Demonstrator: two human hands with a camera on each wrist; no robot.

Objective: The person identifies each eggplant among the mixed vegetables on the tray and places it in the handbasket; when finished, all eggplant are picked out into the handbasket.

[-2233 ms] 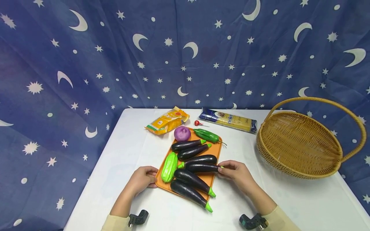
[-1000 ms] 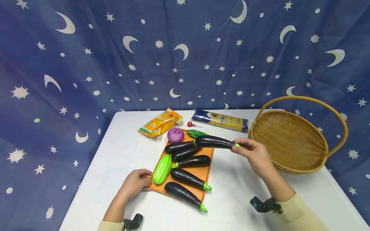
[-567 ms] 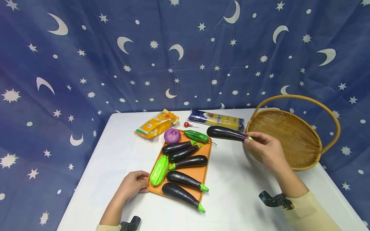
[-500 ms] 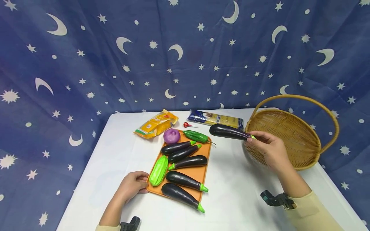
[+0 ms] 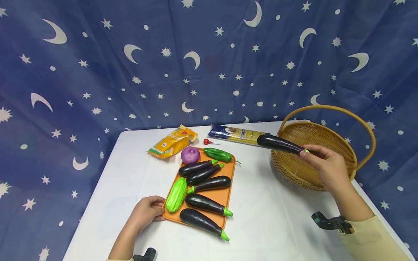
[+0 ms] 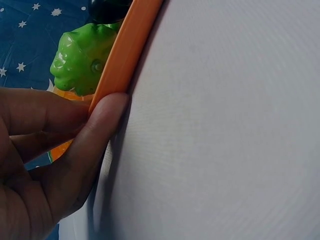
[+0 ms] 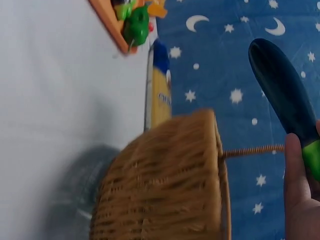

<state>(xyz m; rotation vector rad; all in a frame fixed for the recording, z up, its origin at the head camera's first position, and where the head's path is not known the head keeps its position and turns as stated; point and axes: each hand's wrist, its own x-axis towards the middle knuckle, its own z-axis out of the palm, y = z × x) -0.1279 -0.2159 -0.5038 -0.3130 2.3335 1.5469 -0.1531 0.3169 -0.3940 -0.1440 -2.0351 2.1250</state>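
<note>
Right grip pinches an eggplant, now nearer the basket; left grip pinches tray.

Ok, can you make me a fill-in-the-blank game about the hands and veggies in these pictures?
1. The right hand holds an eggplant whose stem end is coloured ____.
2. The left hand grips the edge of a tray that is coloured ____.
3. The number of eggplants lying on the tray is ____.
4. In the head view, the basket stands to the ____ of the tray.

Missing words: green, orange, five, right.
</note>
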